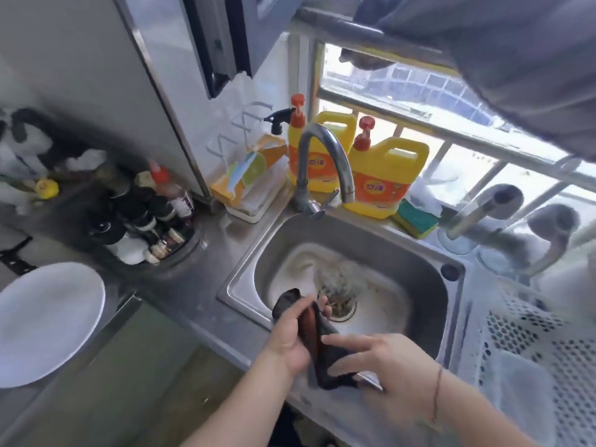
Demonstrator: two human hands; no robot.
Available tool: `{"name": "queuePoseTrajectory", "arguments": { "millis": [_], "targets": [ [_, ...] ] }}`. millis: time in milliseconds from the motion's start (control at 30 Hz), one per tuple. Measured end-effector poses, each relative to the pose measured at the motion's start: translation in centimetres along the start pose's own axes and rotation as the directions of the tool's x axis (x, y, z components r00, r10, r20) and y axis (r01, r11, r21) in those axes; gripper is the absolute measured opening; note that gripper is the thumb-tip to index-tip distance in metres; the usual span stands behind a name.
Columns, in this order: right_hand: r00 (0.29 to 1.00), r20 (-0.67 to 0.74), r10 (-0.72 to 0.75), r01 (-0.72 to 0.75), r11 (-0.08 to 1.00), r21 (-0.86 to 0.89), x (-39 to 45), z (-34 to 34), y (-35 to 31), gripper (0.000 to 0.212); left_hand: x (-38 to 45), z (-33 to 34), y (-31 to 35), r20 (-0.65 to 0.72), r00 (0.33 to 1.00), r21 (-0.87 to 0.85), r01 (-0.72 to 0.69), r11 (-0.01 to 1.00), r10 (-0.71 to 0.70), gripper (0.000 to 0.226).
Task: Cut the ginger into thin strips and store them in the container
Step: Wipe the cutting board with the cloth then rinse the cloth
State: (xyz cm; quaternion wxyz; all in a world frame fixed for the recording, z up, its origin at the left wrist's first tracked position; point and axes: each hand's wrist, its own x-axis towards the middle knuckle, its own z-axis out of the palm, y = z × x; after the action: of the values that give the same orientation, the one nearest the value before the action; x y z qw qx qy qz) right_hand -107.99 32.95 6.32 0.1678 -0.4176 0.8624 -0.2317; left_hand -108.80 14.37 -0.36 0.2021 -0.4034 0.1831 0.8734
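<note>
Ginger itself I cannot pick out anywhere in the head view, and no storage container can be told for certain either; what both hands are busy with is a dark brown, elongated object (314,343) held over the near rim of the stainless steel sink (403,253); blur makes it hard to say what that object is. Left hand (288,337) comes in from below, thumb lying along the top and fingers curled round the upper part of the dark object; grip looks firm. Right hand (383,359) sits just beside it, fingers and thumb pinching the lower end of the same object, a thin bracelet on the wrist. Round drain strainer (338,306) sits just beyond the hands in the basin, bits of debris in it; curved metal tap (325,159) arches over the back of the sink. Behind the tap stand two yellow dish-soap jugs with red pump tops (383,179), touching side by side on the window ledge; a green and yellow sponge (416,221) lies just to their right. Far left, a round white plate (45,321) rests on the counter; between it and the sink, a round rack of dark seasoning bottles (151,221). White perforated drying rack (541,350) fills the right edge.
</note>
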Motion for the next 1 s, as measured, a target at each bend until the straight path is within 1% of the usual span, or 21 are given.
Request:
{"name": "queuePoseTrajectory", "arguments": {
  "millis": [33,67,100,133,167,200,233,333,367,433,500,567,667,733,767,833,900,933,967,1000],
  "targets": [
    [0.99,-0.093,0.11,-0.1,0.989,0.107,1.1,-1.1,0.4,0.037,0.8,0.3,0.1,0.0,1.0,0.001,0.01,1.0,-0.01,0.028],
    [0.955,-0.205,0.216,-0.174,0.963,0.207,2.8,-2.2,1.5,0.031,1.7,0.5,0.3,-0.008,1.0,0.009,0.028,1.0,-0.027,0.022],
    [0.904,-0.277,0.326,-0.247,0.926,0.284,4.6,-3.3,2.9,0.03,2.0,0.9,0.5,-0.007,1.0,0.008,0.028,1.0,-0.028,0.007],
    [0.854,-0.3,0.424,-0.338,0.892,0.3,6.7,-4.3,4.5,0.033,2.7,1.0,0.6,-0.013,1.0,0.007,0.025,1.0,-0.025,0.015],
    [0.827,-0.288,0.483,-0.417,0.87,0.261,8.9,-5.2,6.0,0.038,3.0,1.3,1.0,-0.014,0.999,0.0,0.035,0.999,-0.035,0.029],
    [0.817,-0.265,0.512,-0.476,0.858,0.191,11.2,-6.1,7.4,0.043,3.2,1.6,1.3,-0.011,0.999,-0.023,0.036,0.999,-0.036,0.037],
    [0.809,-0.254,0.53,-0.511,0.848,0.142,13.4,-6.7,8.5,0.045,3.2,1.8,1.6,-0.003,0.999,-0.062,0.038,0.997,-0.038,0.038],
    [0.791,-0.218,0.571,-0.564,0.82,0.1,18.9,-8.0,11.0,0.041,4.0,2.5,2.2,0.04,0.998,-0.111,0.047,0.993,-0.043,0.019],
    [0.789,-0.186,0.585,-0.577,0.81,0.102,20.1,-8.2,11.6,0.041,4.1,2.9,2.5,0.045,0.998,-0.124,0.038,0.992,-0.033,0.018],
    [0.802,-0.139,0.581,-0.581,0.813,0.049,21.3,-8.2,12.7,0.038,4.7,3.7,2.9,0.05,0.999,-0.143,0.019,0.99,-0.012,0.019],
    [0.82,-0.162,0.548,-0.557,0.831,-0.008,21.4,-8.2,13.3,0.033,5.0,4.7,3.3,0.048,0.999,-0.153,0.001,0.988,0.006,0.02],
    [0.825,-0.195,0.531,-0.542,0.841,-0.005,21.0,-8.0,13.9,0.03,5.5,5.6,3.7,0.058,0.998,-0.166,0.005,0.986,0.005,0.027],
    [0.835,-0.172,0.523,-0.542,0.835,-0.089,20.4,-7.4,14.5,0.032,5.9,6.8,3.8,0.052,0.999,-0.178,0.0,0.984,0.009,0.032],
    [0.871,-0.106,0.48,-0.492,0.848,-0.196,19.8,-6.5,14.6,0.031,6.1,7.4,3.9,0.039,0.999,-0.167,-0.003,0.986,0.009,0.033],
    [0.88,-0.068,0.47,-0.473,0.853,-0.22,19.6,-6.0,14.9,0.03,6.1,7.8,3.9,0.032,0.999,-0.155,0.005,0.988,0.0,0.032],
    [0.87,0.024,0.492,-0.473,0.849,-0.233,19.4,-5.7,15.4,0.028,6.1,8.2,3.6,0.016,1.0,-0.149,0.012,0.989,-0.01,0.029],
    [0.849,0.108,0.518,-0.481,0.841,-0.248,19.5,-6.4,15.4,0.03,6.2,8.6,3.1,-0.006,1.0,-0.162,0.005,0.987,-0.006,0.029],
    [0.841,0.146,0.521,-0.48,0.843,-0.241,19.6,-6.9,15.4,0.031,6.4,8.8,2.8,-0.019,1.0,-0.164,-0.002,0.986,-0.001,0.032],
    [0.838,0.177,0.517,-0.484,0.853,-0.196,19.4,-7.4,15.2,0.034,6.5,9.0,2.7,-0.034,0.999,-0.168,-0.011,0.986,0.006,0.038],
    [0.843,0.193,0.502,-0.494,0.865,-0.094,18.8,-7.7,14.9,0.038,6.7,9.1,2.6,-0.053,0.999,-0.167,-0.021,0.986,0.013,0.043]
  ]
}}
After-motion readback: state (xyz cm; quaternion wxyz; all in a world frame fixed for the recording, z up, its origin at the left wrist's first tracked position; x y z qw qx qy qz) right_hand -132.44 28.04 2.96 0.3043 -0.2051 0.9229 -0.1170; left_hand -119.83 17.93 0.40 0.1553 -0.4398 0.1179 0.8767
